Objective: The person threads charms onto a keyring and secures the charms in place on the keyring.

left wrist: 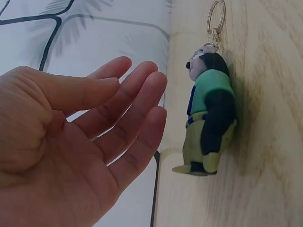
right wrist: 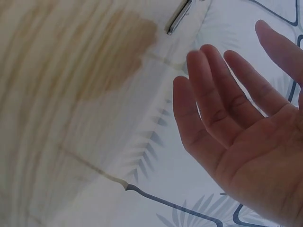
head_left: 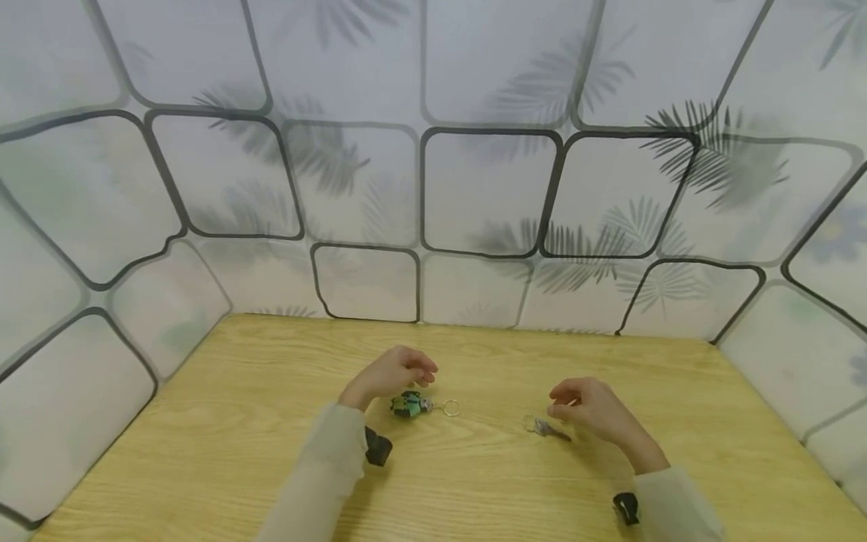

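Observation:
A figurine keychain (head_left: 409, 405) with a green top, dark arms and olive trousers lies on the wooden table, its metal ring (head_left: 451, 408) pointing right. Just above it hovers my left hand (head_left: 396, 371), fingers loosely bent and holding nothing. The left wrist view shows the figure (left wrist: 211, 113) beside the fingertips, with a gap between. Farther right lies a key (head_left: 551, 430) with a small ring (head_left: 530, 424). My right hand (head_left: 592, 410) hangs over the key, relaxed and apart from it. In the right wrist view only the key's tip (right wrist: 179, 19) shows, at the top edge.
The light wooden table (head_left: 488, 482) meets a white wall covering (head_left: 488, 192) with dark rounded outlines and grey leaf prints at the back and both sides. A dark wrist camera (head_left: 378, 447) sits at the left wrist, and another camera (head_left: 626, 508) at the right.

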